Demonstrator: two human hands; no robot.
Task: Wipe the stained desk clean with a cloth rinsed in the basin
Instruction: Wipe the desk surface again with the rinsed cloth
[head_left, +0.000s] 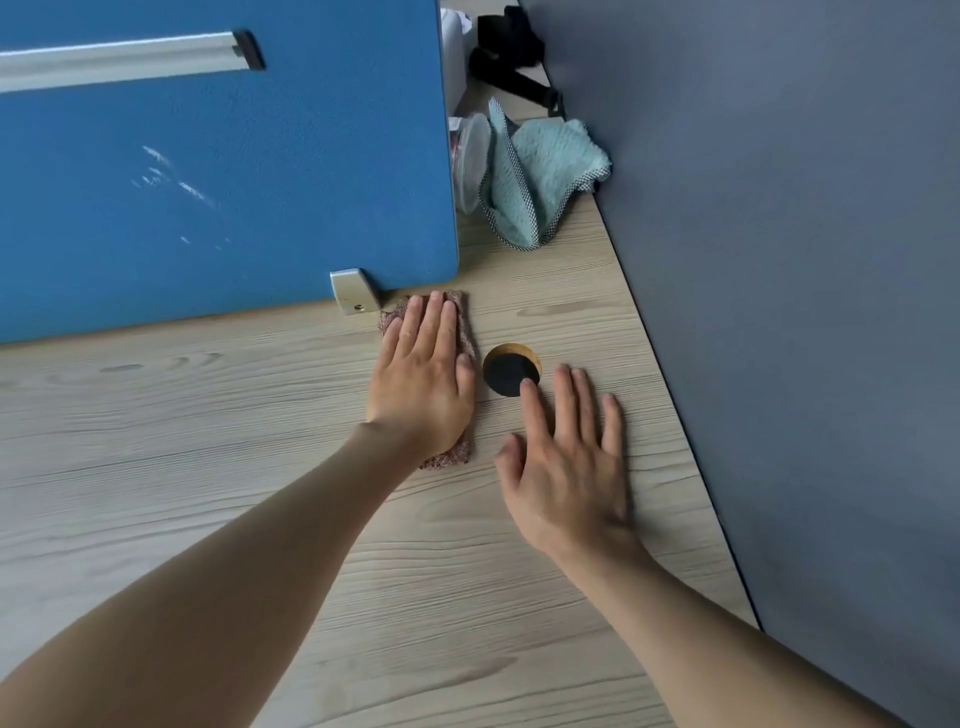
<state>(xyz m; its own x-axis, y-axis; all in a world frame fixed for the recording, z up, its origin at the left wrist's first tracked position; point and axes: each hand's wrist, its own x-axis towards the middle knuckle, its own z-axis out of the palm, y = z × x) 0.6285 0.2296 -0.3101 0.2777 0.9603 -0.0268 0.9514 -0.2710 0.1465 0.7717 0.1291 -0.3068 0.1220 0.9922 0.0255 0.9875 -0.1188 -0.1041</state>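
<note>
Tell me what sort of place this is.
Probably an office workstation: a wood-grain desk with a round cable hole and a blue partition screen fixed along its back edge by a metal bracket.

Soft even daylight, faint shadows, wide-angle bowing.

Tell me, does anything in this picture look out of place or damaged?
Two things. The blue partition carries whitish streaks, like scuffs or dried smears. In the far corner a teal cloth lies crumpled against a clear plastic container. The desk itself shows no obvious stain.
</note>
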